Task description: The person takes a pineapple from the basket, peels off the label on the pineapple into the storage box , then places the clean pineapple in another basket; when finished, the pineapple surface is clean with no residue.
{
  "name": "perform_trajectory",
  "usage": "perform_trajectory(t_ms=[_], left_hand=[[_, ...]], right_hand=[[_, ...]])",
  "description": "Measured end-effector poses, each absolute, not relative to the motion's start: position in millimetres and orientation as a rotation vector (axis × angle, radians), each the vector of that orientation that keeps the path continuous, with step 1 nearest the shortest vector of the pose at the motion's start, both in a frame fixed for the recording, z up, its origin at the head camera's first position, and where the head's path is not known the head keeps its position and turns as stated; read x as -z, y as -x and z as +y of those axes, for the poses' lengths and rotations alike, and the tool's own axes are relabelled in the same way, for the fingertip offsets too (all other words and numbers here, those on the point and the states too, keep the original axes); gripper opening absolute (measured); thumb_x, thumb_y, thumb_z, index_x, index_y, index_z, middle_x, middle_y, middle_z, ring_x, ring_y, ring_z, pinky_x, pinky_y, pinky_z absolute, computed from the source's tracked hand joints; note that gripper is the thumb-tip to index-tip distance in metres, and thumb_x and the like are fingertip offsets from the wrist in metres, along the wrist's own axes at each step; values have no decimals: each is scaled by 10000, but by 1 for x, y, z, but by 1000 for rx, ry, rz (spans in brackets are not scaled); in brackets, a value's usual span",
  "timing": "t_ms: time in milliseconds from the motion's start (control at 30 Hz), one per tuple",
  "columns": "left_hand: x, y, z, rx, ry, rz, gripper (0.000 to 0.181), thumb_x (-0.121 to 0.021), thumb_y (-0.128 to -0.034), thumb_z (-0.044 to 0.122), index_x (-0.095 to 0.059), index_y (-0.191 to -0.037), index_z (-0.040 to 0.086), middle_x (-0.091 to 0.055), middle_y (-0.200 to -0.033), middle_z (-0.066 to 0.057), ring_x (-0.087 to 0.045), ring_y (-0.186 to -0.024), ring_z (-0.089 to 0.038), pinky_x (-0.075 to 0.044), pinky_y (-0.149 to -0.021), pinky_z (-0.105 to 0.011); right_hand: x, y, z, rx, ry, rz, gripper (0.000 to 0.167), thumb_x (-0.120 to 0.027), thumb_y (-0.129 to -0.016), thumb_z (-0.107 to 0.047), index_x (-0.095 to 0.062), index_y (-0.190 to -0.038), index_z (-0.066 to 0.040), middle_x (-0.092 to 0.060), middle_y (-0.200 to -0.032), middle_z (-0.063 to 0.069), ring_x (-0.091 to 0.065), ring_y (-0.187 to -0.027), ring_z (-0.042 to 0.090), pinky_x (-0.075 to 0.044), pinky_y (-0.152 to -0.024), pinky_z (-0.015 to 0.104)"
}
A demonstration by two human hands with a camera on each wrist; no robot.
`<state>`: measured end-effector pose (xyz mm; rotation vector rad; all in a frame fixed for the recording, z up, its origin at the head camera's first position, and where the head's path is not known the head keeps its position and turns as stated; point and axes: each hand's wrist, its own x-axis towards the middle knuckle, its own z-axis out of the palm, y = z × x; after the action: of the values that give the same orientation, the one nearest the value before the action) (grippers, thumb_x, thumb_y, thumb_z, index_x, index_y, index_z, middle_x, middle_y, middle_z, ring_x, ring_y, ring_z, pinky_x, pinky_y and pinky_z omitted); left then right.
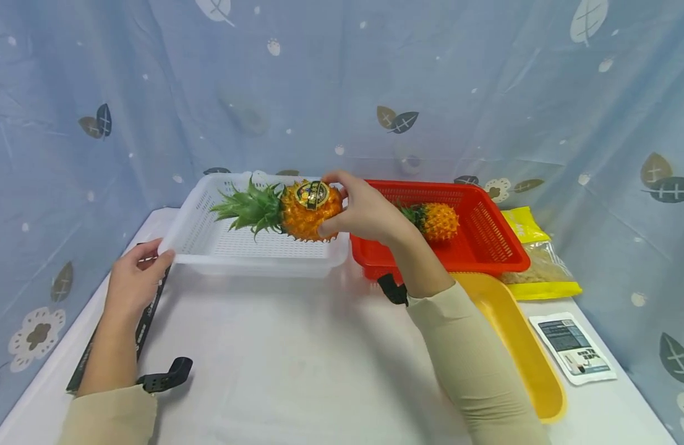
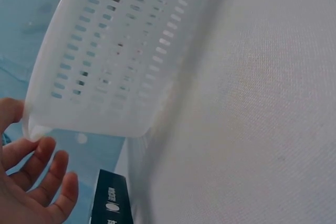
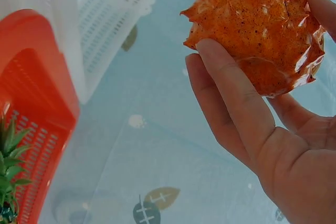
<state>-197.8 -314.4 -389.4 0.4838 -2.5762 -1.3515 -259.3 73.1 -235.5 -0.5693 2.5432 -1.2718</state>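
My right hand (image 1: 364,210) grips an orange pineapple (image 1: 303,213) by its base, with the green leaves pointing left and a black-and-gold label on its side. It is held over the white basket (image 1: 253,262). In the right wrist view the fingers and thumb curl round the spiky orange pineapple (image 3: 252,30). My left hand (image 1: 133,281) pinches the front left corner of the white basket between thumb and fingers. The left wrist view shows that hand (image 2: 37,177) at the rim of the white basket (image 2: 105,51). A second pineapple (image 1: 439,221) lies in the red basket (image 1: 503,253).
A yellow tray (image 1: 520,340) sits in front of the red basket, partly behind the right sleeve. To its right are a yellow-and-clear bag (image 1: 542,266) and a white packet (image 1: 572,347). Beside the left forearm lies a long black box (image 1: 147,321). A patterned blue curtain surrounds the table.
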Motion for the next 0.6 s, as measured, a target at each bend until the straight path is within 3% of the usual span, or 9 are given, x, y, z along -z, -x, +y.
perform_trajectory(t_ms=[233,600], left_hand=[[390,196,-316,1340,-495,-2588,669,-534,-1041,490,-431,-1569,92,-494,-1453,-168,-505,-1056,-99,-448,-687,-142],[389,197,-316,1300,-499,-2606,698,-523,-1038,512,-419,-1570,73,-495,-1464,-207,-525,-1103,-200,-445,-680,-142]], right_hand=[[241,241,85,1214,556,2560,772,-842,-792,-122,-462,-1459,-200,-550,-1250,70,-633,-1102,246,-621,-859,376],[255,219,103,1199,520,2564,793,-859,-770,-126,-469,-1452,-236,-539,-1319,24,-628,-1184,262,-615,-894,386]])
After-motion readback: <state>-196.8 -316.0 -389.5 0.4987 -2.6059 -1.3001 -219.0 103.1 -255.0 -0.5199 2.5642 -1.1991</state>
